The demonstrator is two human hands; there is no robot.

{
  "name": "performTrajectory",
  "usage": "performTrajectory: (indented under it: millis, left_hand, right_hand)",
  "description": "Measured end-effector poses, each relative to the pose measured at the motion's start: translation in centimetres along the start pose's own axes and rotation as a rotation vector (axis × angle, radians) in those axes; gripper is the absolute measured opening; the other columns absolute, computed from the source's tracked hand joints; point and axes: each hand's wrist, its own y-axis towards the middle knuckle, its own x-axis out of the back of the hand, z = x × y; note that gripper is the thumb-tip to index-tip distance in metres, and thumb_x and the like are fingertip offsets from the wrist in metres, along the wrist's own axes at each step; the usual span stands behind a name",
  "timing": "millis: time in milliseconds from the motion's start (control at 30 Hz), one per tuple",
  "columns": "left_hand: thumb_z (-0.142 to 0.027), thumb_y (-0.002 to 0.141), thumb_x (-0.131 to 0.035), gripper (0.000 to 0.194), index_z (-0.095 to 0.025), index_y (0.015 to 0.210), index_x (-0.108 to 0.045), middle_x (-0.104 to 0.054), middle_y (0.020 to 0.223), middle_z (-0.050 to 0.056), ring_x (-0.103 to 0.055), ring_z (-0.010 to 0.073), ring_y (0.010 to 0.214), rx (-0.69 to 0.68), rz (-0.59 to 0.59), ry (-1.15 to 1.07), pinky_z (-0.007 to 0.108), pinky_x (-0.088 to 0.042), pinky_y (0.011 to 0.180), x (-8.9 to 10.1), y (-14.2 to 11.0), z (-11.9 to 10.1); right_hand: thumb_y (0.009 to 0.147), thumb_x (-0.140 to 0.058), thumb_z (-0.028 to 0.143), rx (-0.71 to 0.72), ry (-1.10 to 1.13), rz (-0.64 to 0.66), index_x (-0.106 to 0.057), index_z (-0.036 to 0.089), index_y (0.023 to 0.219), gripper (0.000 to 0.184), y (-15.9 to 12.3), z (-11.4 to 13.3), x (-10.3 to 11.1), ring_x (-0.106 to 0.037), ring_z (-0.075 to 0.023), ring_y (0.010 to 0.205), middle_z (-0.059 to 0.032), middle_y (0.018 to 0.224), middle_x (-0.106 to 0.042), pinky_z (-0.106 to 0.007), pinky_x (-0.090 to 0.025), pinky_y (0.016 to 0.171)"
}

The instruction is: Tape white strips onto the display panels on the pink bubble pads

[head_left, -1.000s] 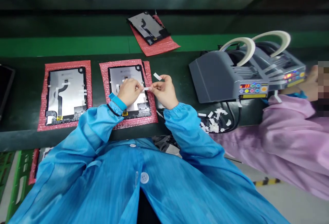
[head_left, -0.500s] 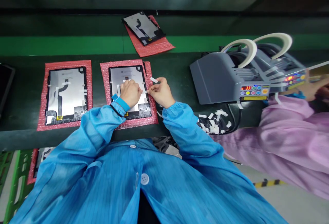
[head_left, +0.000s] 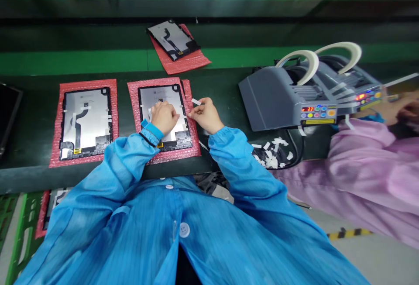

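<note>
A tablet screen assembly [head_left: 170,95] with a silver back and black border lies on a red bubble-wrap bag [head_left: 132,90] in front of me. My left hand [head_left: 165,118] rests on the middle of its silver back, fingers curled in; whatever they may grip is hidden. At the screen's right edge, my right hand [head_left: 207,116] is closed in a pinch. A short strip of white tape [head_left: 196,101] sticks up from its fingers, and another small white piece shows near the fingertips.
To the left lies a second screen assembly [head_left: 93,101] on red bubble wrap. A third screen [head_left: 172,38] rests farther back. Two grey tape dispensers [head_left: 271,97] stand right, with white tape scraps [head_left: 271,158] before them. Beyond, a co-worker's pink sleeve [head_left: 363,154] reaches in.
My left hand's fingers have drawn slightly left, away from the right fingertips; the white strip that spanned between them no longer does. The right hand stays at the screen's edge. The view shifted slightly.
</note>
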Motion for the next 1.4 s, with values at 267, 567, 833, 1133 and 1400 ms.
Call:
performTrajectory:
  millis: [267, 567, 833, 1133, 1400]
  left_hand:
    - [-0.035, 0.082, -0.059, 0.02, -0.016, 0.08, -0.063, -0.06, 0.086, 0.006, -0.052, 0.022, 0.092, -0.101, -0.08, -0.148, 0.036, -0.037, 0.084, 1.6, 1.5, 0.2]
    - [-0.028, 0.083, -0.055, 0.018, -0.016, 0.073, -0.062, -0.061, 0.077, 0.003, -0.053, 0.0171, 0.08, -0.283, 0.053, -0.193, 0.032, -0.036, 0.077, 1.9, 2.7, 0.9]
    - [-0.028, 0.085, -0.052, 0.018, -0.015, 0.08, -0.064, -0.064, 0.081, 0.004, -0.054, 0.0167, 0.077, -0.143, 0.133, -0.215, 0.03, -0.037, 0.072, 1.7, 2.5, 0.7]
    - [-0.028, 0.087, -0.049, 0.021, -0.016, 0.079, -0.064, -0.062, 0.1, 0.01, -0.049, 0.0283, 0.106, -0.071, 0.091, 0.01, 0.043, -0.032, 0.09, 0.5, 2.1, 0.0]
    - [-0.025, 0.087, -0.05, 0.02, -0.016, 0.075, -0.062, -0.06, 0.097, 0.011, -0.046, 0.0291, 0.106, -0.097, 0.066, 0.058, 0.043, -0.03, 0.09, 0.0, 2.0, 0.1]
  right_hand:
    - [0.076, -0.054, 0.021, 0.184, 0.129, 0.067, -0.043, 0.021, 0.082, 0.012, -1.4, 0.3, 1.1, -0.047, -0.0095, 0.058, 0.0059, 0.063, -0.049, -0.024, -0.038, 0.06]
    - [0.077, -0.059, 0.03, 0.201, 0.088, 0.159, -0.056, 0.017, 0.078, 0.013, -1.7, 1.5, 1.5, -0.051, -0.0111, 0.064, 0.0011, 0.069, -0.057, -0.027, -0.042, 0.065]
    - [0.077, -0.057, 0.028, 0.231, -0.009, 0.126, -0.052, 0.018, 0.071, 0.013, -0.1, 0.8, 0.9, -0.049, -0.0121, 0.063, 0.0014, 0.067, -0.056, -0.027, -0.04, 0.065]
    - [0.076, -0.052, 0.013, 0.276, -0.281, 0.051, -0.048, 0.02, 0.063, 0.015, 0.8, 0.2, -0.5, -0.05, -0.0185, 0.081, -0.0035, 0.073, -0.051, -0.034, -0.04, 0.081]
    - [0.077, -0.052, 0.016, 0.333, -0.361, 0.006, -0.051, 0.02, 0.063, 0.015, 1.2, -1.1, -1.4, -0.049, -0.0196, 0.08, -0.0042, 0.071, -0.05, -0.036, -0.042, 0.082]
